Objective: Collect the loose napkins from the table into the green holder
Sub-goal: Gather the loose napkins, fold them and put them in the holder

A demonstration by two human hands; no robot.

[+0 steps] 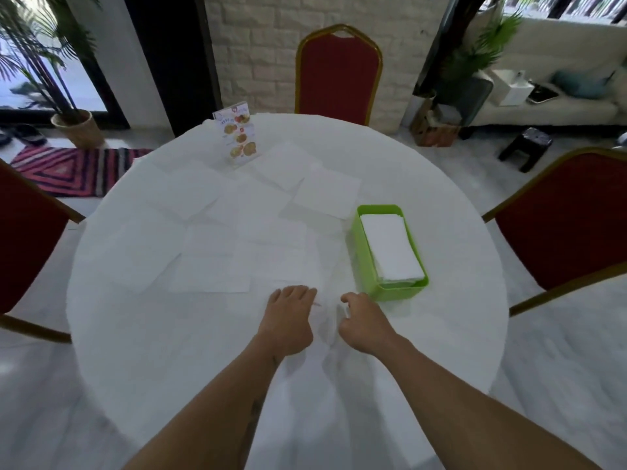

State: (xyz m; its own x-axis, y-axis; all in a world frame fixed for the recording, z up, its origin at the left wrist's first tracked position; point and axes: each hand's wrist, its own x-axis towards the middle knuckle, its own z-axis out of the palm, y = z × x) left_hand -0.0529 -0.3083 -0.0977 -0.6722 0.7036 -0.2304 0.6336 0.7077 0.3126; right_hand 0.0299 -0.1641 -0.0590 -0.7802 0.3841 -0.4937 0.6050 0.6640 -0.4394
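Several loose white napkins (210, 273) lie flat across the middle and far side of the round white table (169, 351), one of them (327, 196) just beyond the green holder (366, 262). The holder sits right of centre with a stack of white napkins (390, 245) inside. My left hand (288, 317) rests palm down on the cloth, fingers curled at the near edge of a faint napkin (291, 266). My right hand (364, 320) hovers beside it, fingers loosely curled, close to the holder's near left corner. I cannot tell whether either hand pinches a napkin.
A standing menu card (239, 135) is at the far side of the table. Red chairs stand at the far side (337, 72), at the left (27, 239) and at the right (563, 218). A striped rug (71, 167) and potted plant (76, 127) are at far left.
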